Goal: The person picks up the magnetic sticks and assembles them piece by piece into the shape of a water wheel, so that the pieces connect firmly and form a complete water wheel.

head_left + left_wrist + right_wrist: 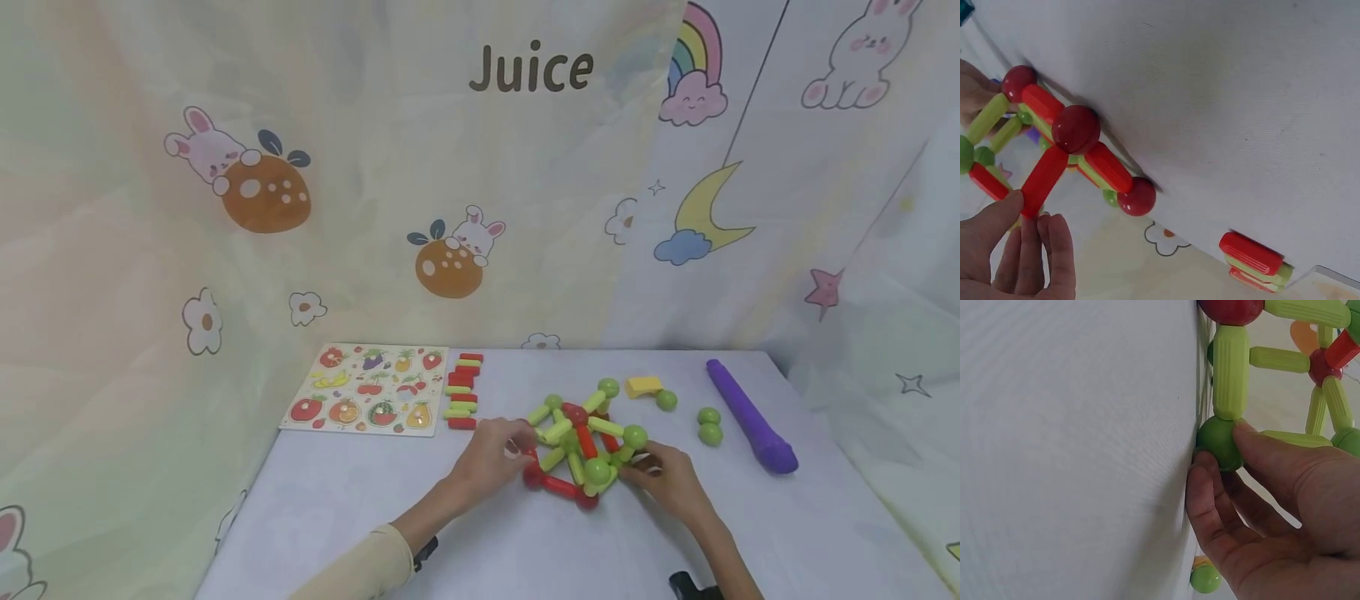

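Observation:
A frame of red and lime-green rods (587, 443) joined by red and green balls stands on the table in front of me. At its left side, my left hand (487, 454) pinches a red rod (1044, 178) between thumb and fingers; this rod meets a red ball (1076, 129) in the left wrist view. On the opposite side, my right hand (671, 483) holds a green ball (1219, 444) low on the frame, thumb on one side and fingers on the other. A lime-green rod (1232, 372) joins that ball to a red one. Parts of the frame's far side are hidden.
Left of the frame lies a fruit picture board (441, 375), with a column of loose red and green rods (461, 398) beside it. Behind and right are a yellow block (642, 386), loose green balls (710, 434) and a purple microphone-shaped toy (750, 417). A printed curtain (360, 275) hangs behind.

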Available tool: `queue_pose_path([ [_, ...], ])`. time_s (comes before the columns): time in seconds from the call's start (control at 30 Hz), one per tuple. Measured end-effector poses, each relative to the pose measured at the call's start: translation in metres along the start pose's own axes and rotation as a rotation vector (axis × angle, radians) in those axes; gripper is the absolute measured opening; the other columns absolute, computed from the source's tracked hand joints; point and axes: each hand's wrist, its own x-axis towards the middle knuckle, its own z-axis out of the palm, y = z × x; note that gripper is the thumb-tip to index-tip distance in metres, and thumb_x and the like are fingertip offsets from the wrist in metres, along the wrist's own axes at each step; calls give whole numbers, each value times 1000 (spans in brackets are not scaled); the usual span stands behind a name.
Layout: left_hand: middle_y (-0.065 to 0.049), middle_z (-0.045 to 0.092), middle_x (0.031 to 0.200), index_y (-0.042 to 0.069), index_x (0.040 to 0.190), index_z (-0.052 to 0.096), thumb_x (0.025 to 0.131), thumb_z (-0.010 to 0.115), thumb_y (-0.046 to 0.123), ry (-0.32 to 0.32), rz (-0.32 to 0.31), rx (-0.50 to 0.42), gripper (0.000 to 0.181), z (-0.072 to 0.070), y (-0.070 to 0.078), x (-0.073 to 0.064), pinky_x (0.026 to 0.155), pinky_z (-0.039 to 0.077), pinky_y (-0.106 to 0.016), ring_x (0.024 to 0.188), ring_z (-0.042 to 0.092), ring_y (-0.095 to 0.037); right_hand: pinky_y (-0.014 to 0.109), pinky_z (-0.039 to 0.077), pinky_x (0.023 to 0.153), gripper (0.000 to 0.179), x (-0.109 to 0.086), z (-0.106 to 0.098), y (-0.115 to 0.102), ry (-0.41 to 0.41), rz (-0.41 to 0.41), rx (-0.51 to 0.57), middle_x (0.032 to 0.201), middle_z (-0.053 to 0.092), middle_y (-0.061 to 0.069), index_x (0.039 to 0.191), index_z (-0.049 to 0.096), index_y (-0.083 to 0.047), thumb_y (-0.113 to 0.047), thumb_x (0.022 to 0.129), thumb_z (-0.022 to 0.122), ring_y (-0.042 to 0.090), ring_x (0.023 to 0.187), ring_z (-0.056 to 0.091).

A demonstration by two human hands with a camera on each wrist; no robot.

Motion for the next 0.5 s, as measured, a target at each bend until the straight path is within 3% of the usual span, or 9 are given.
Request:
queue_pose_path([
  [0.1, 2, 79, 107, 12, 121, 77, 95, 83, 7, 8, 12, 23, 27, 5, 2, 0, 84, 60, -22, 96, 70, -4, 38, 65, 80, 36, 0, 0, -1, 2, -3, -4, 110, 78, 13, 120, 74, -1, -7, 87, 89, 25, 93, 75],
  [0.33, 2, 81, 107, 10, 119, 74, 95, 82, 1, 39, -4, -110, 27, 9, 1, -3, 87, 60, -21, 97, 74, -5, 38, 65, 80, 35, 1, 0, -1, 6, -10, -1, 110, 78, 13, 120, 74, -2, -6, 87, 88, 25, 93, 75],
  [0.5, 2, 81, 108, 11, 119, 73, 95, 82, 2, 46, 17, -116, 27, 14, -1, -4, 88, 61, -24, 98, 74, -5, 32, 64, 79, 35, -1, -11, 4, -21, -37, 8, 112, 78, 14, 120, 74, -1, -7, 88, 88, 21, 92, 75],
])
